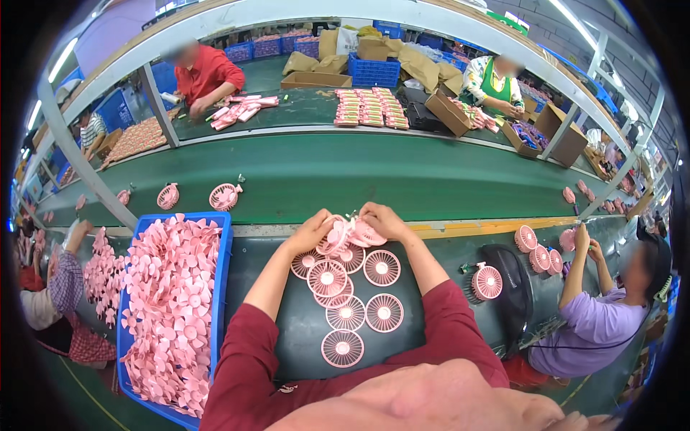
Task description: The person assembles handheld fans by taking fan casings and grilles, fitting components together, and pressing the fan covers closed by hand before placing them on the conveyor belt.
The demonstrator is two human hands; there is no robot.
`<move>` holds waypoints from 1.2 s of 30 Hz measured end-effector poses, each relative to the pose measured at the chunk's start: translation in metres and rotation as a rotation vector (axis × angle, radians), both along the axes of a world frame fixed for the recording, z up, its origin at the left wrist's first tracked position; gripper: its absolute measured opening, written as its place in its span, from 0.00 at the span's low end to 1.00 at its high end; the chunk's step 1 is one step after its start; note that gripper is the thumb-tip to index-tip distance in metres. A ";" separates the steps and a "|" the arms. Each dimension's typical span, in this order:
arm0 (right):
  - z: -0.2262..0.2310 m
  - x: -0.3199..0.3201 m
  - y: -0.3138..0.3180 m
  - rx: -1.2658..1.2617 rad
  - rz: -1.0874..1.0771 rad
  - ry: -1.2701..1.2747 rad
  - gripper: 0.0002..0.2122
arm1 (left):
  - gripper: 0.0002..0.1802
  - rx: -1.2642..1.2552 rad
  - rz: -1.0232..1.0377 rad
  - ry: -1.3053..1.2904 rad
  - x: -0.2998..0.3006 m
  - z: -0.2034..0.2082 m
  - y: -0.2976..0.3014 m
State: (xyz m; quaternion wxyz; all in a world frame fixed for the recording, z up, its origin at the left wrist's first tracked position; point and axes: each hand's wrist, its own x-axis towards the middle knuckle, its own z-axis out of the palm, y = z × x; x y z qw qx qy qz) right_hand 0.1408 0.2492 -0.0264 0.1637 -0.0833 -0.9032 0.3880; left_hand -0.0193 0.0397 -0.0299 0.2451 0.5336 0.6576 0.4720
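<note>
Both of my hands are at the far side of my dark green worktop, by the belt's edge. My left hand is closed on a pink fan part. Closed on the pink fan housing beside it is my right hand. These parts touch or overlap, and where one ends is hard to tell. A small metallic piece shows between my hands. Below them lie several round pink fan grilles, some overlapping and some flat on their own.
A blue crate heaped with pink fan blades stands at my left. The green conveyor belt runs across ahead, carrying pink fan housings. On my right are a black bag, more fan housings and a co-worker in purple.
</note>
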 end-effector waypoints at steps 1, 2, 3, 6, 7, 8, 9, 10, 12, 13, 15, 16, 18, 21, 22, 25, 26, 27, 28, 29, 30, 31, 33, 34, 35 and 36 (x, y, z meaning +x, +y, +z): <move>0.001 -0.001 -0.004 -0.011 0.031 -0.012 0.06 | 0.13 0.014 0.023 0.027 0.004 0.000 -0.008; 0.005 -0.002 -0.009 0.073 0.045 -0.095 0.07 | 0.13 0.054 0.076 -0.019 0.006 -0.005 -0.016; 0.006 -0.005 -0.011 0.073 0.048 -0.090 0.07 | 0.14 0.095 0.129 -0.065 0.007 -0.009 -0.023; 0.009 -0.008 -0.012 -0.139 0.021 0.003 0.07 | 0.16 0.299 0.352 -0.198 0.014 -0.011 -0.034; 0.011 -0.010 -0.011 -0.291 -0.027 0.048 0.08 | 0.18 0.251 0.461 -0.481 0.008 -0.019 -0.032; 0.020 -0.013 -0.020 -0.359 -0.034 0.154 0.10 | 0.18 0.322 0.478 -0.695 0.008 -0.017 -0.036; 0.034 -0.016 -0.033 -0.494 -0.055 0.211 0.10 | 0.18 0.395 0.493 -0.910 0.009 -0.012 -0.042; 0.045 -0.021 -0.046 -0.628 -0.076 0.268 0.10 | 0.19 0.479 0.478 -1.010 0.009 -0.007 -0.045; 0.056 -0.026 -0.063 -0.470 -0.176 0.445 0.09 | 0.19 0.636 0.437 -1.161 0.013 0.000 -0.039; 0.063 -0.027 -0.077 -0.369 -0.249 0.517 0.09 | 0.19 0.670 0.409 -1.240 0.017 0.002 -0.039; 0.074 -0.025 -0.102 -0.057 -0.275 0.664 0.08 | 0.20 0.700 0.248 -1.275 0.029 0.010 -0.036; 0.067 -0.031 -0.109 0.031 -0.265 0.695 0.10 | 0.22 0.692 0.170 -1.306 0.034 0.010 -0.036; 0.059 -0.035 -0.121 0.178 -0.158 0.716 0.11 | 0.28 0.629 0.121 -1.399 0.057 0.030 -0.037; 0.057 -0.033 -0.136 0.288 -0.079 0.637 0.11 | 0.31 0.636 -0.009 -1.486 0.055 0.027 -0.043; 0.059 -0.031 -0.137 0.310 -0.057 0.621 0.10 | 0.30 0.642 -0.028 -1.474 0.052 0.023 -0.043; 0.066 -0.029 -0.143 0.238 0.086 0.536 0.09 | 0.25 0.665 -0.026 -1.486 0.046 0.013 -0.040; 0.064 -0.030 -0.146 0.215 0.139 0.528 0.09 | 0.24 0.679 -0.008 -1.501 0.045 0.011 -0.040; 0.062 -0.029 -0.145 0.312 0.160 0.520 0.10 | 0.22 0.670 -0.010 -1.523 0.047 0.017 -0.041; 0.062 -0.028 -0.146 0.299 0.159 0.512 0.11 | 0.22 0.664 -0.022 -1.535 0.047 0.020 -0.042; 0.064 -0.028 -0.150 0.284 0.157 0.505 0.13 | 0.22 0.655 -0.032 -1.545 0.046 0.021 -0.044; 0.064 -0.030 -0.151 0.226 0.145 0.512 0.18 | 0.20 0.659 0.024 -1.506 0.045 0.023 -0.047; 0.066 -0.030 -0.153 0.146 0.113 0.450 0.19 | 0.20 0.725 0.076 -1.427 0.045 0.021 -0.047; 0.062 -0.029 -0.153 -0.190 0.006 0.353 0.21 | 0.17 0.821 0.227 -1.251 0.053 0.028 -0.040; 0.052 -0.032 -0.147 -0.295 0.017 0.379 0.23 | 0.17 0.811 0.251 -1.182 0.059 0.033 -0.037; 0.050 -0.035 -0.148 -0.406 0.034 0.403 0.25 | 0.17 0.802 0.282 -1.108 0.063 0.036 -0.036; 0.049 -0.033 -0.148 -0.398 0.052 0.407 0.28 | 0.17 0.832 0.391 -1.029 0.067 0.041 -0.032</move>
